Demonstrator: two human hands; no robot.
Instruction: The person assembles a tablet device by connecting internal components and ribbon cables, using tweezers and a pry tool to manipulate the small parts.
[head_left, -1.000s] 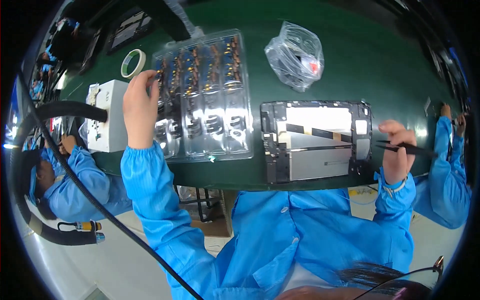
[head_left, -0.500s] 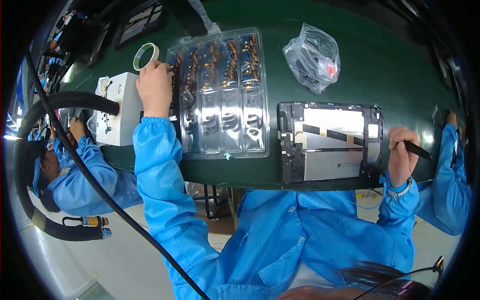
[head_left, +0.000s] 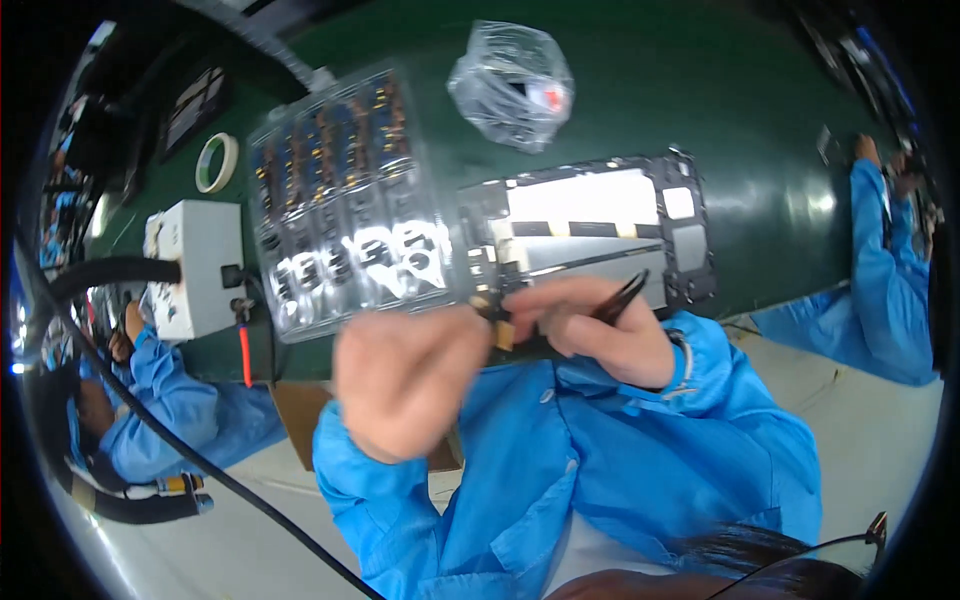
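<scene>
Hands meet at the desk (head_left: 760, 130) edge. I see my left hand (head_left: 410, 375) pinching a small gold part (head_left: 502, 330); my right hand (head_left: 590, 325) grips black tweezers (head_left: 622, 297) beside it, over the phone frame (head_left: 600, 235), knuckles raised.

Open green mat (head_left: 700, 90) right of the crumpled bag (head_left: 512, 82) (blister tray (head_left: 340, 200), phone frame (head_left: 600, 235) crowding the near edge).

Bright overhead light, glare on plastic tray (head_left: 345, 205) — blurred hands, fisheye-bent edges
</scene>
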